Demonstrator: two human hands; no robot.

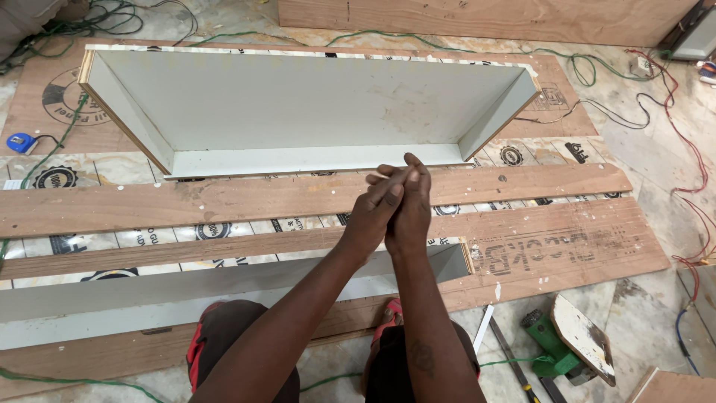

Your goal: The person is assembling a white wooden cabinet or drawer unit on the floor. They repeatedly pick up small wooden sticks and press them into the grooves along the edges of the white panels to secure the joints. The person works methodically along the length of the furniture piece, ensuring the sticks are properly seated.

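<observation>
Hands meet in front of me, pressed palm to palm above the long plank: my left hand and right hand are clasped together, fingers pointing away from me, and a thin pale sliver shows at the fingertips; I cannot tell whether it is held or merely lies behind them. Both forearms run up from the bottom edge and converge at the wrists.

Just beyond the fingertips lies the open white three-sided box frame, its long back panel flat on the floor sheet and its short end walls splayed outward. Under my hands a brown wooden plank runs left to right, with a second one nearer me. A grey-white panel lies across my knees, its cut end just right of my wrists.

The plywood sheet beneath carries faded dark printing, and round black-and-white stamps show between the planks. A blue tape measure sits far left; a green power tool lies lower right, beside a paint-splashed offcut. Green and red cables trail around the edges.
</observation>
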